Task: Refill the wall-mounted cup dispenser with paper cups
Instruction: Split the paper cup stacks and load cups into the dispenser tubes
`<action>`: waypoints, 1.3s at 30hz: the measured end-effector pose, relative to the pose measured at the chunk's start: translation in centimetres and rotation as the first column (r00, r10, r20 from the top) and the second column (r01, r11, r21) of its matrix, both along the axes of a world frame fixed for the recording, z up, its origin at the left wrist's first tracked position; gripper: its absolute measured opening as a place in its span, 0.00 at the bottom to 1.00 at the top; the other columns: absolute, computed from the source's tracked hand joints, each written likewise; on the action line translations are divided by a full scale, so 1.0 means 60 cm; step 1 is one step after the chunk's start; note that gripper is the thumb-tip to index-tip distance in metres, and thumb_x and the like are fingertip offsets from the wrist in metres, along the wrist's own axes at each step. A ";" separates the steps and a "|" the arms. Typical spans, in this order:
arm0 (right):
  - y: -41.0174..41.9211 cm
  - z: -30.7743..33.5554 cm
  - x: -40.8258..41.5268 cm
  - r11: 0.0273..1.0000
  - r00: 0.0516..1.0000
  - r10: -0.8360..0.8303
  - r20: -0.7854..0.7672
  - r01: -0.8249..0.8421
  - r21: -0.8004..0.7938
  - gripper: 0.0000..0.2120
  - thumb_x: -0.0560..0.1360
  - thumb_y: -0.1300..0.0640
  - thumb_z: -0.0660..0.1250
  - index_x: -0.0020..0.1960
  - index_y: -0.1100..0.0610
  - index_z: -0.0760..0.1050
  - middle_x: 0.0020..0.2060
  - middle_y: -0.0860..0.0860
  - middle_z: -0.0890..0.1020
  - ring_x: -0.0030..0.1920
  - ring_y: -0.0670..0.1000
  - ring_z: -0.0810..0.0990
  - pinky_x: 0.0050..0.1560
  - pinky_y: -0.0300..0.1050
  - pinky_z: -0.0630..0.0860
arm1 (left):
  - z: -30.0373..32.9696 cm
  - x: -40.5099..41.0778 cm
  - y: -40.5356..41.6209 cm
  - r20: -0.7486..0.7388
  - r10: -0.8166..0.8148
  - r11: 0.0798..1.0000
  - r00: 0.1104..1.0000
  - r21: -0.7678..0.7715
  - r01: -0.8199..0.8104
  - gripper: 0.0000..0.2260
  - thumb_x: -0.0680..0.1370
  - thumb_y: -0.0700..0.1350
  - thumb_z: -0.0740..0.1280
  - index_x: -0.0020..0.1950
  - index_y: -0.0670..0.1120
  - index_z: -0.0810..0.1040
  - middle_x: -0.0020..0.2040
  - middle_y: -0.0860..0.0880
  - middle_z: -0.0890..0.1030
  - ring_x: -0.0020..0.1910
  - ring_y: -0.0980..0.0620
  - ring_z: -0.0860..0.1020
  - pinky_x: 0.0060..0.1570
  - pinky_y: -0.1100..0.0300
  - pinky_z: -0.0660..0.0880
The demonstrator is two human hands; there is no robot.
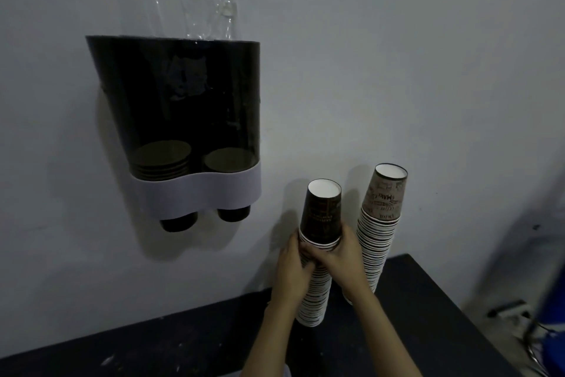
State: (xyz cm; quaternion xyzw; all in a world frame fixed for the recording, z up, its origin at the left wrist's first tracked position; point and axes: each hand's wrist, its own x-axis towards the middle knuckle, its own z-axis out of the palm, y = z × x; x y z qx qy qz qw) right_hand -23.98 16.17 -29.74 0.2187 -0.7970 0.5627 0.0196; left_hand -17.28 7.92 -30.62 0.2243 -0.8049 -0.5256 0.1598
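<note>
A dim room: plain grey wall (397, 55) far, scuffed black table (428, 331) near, blue object (553, 300) at right.

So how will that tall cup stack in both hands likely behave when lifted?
Probably light, being nested paper. The stack is tall and narrow, so apt to bend or tip. The left hand and right hand grip near the top, so lower cups might slip off.
</note>
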 end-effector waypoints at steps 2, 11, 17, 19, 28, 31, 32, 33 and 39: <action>0.002 0.001 -0.005 1.000 1.000 0.009 -0.009 -0.009 0.002 0.35 0.54 0.37 0.76 0.55 0.53 0.74 0.49 0.52 0.81 0.52 0.52 0.80 0.52 0.56 0.78 | 0.002 -0.002 0.002 -0.014 -0.003 1.000 1.000 -0.014 0.002 0.29 0.74 0.38 0.64 0.73 0.49 0.60 0.69 0.47 0.71 0.68 0.49 0.71 0.68 0.52 0.69; 0.006 0.135 -0.009 0.995 0.999 0.030 -0.012 -0.031 -0.095 0.28 0.61 0.57 0.78 0.57 0.59 0.70 0.49 0.51 0.79 0.47 0.49 0.78 0.46 0.38 0.75 | 0.025 0.007 -0.003 0.046 -0.051 0.994 0.998 -0.092 0.055 0.36 0.73 0.49 0.69 0.75 0.44 0.55 0.75 0.47 0.63 0.74 0.47 0.62 0.72 0.52 0.64; 0.074 0.238 0.015 0.929 0.974 0.017 -0.228 0.069 0.363 0.34 0.56 0.43 0.78 0.55 0.58 0.71 0.52 0.55 0.79 0.55 0.57 0.77 0.56 0.55 0.75 | 0.156 0.067 0.016 -0.494 0.198 0.964 0.847 -0.057 -0.259 0.25 0.76 0.37 0.63 0.70 0.51 0.62 0.66 0.50 0.69 0.66 0.54 0.69 0.64 0.59 0.69; 0.091 0.275 0.048 0.842 0.960 0.065 -0.271 0.094 0.532 0.37 0.56 0.41 0.77 0.58 0.58 0.69 0.54 0.55 0.76 0.58 0.58 0.73 0.58 0.55 0.73 | 0.207 0.089 0.033 -0.550 0.139 0.988 0.823 0.017 -0.155 0.24 0.78 0.42 0.61 0.72 0.53 0.59 0.67 0.54 0.66 0.67 0.58 0.65 0.62 0.67 0.66; 0.060 0.434 0.170 0.941 0.921 0.335 -0.198 -0.338 0.019 0.30 0.63 0.52 0.76 0.62 0.54 0.69 0.54 0.51 0.78 0.47 0.49 0.80 0.47 0.46 0.80 | 0.240 0.222 0.010 -0.483 0.215 0.958 0.849 0.271 -0.089 0.19 0.78 0.56 0.54 0.69 0.61 0.60 0.65 0.58 0.71 0.63 0.60 0.70 0.67 0.61 0.62; 0.003 0.517 0.185 0.935 0.888 0.270 -0.372 -0.335 -0.120 0.32 0.65 0.49 0.75 0.65 0.53 0.67 0.56 0.53 0.77 0.50 0.51 0.80 0.49 0.49 0.80 | 0.220 0.256 -0.021 -0.386 0.276 0.960 0.880 0.157 -0.232 0.23 0.79 0.49 0.57 0.74 0.51 0.58 0.67 0.55 0.69 0.64 0.58 0.69 0.61 0.67 0.60; -0.022 0.545 0.189 0.937 0.868 0.251 -0.428 -0.329 -0.117 0.33 0.65 0.47 0.74 0.66 0.53 0.67 0.58 0.54 0.76 0.54 0.54 0.79 0.54 0.52 0.79 | 0.213 0.266 -0.034 -0.366 0.288 0.957 0.885 0.084 -0.277 0.24 0.79 0.48 0.58 0.74 0.50 0.59 0.70 0.52 0.68 0.65 0.58 0.67 0.60 0.67 0.60; -0.046 0.571 0.193 0.945 0.846 0.238 -0.478 -0.315 -0.089 0.33 0.66 0.46 0.73 0.67 0.53 0.66 0.61 0.54 0.75 0.58 0.55 0.77 0.58 0.54 0.77 | 0.208 0.274 -0.047 -0.348 0.296 0.950 0.890 0.013 -0.311 0.24 0.79 0.49 0.58 0.74 0.50 0.59 0.71 0.50 0.67 0.64 0.59 0.66 0.60 0.69 0.59; -0.188 0.623 0.201 0.953 0.728 0.290 -0.621 -0.159 0.258 0.29 0.73 0.47 0.66 0.69 0.59 0.65 0.67 0.59 0.71 0.69 0.58 0.67 0.65 0.45 0.64 | 0.199 0.295 -0.105 -0.290 0.319 0.894 0.902 -0.223 -0.388 0.26 0.79 0.52 0.56 0.75 0.49 0.54 0.74 0.51 0.61 0.72 0.55 0.61 0.63 0.70 0.59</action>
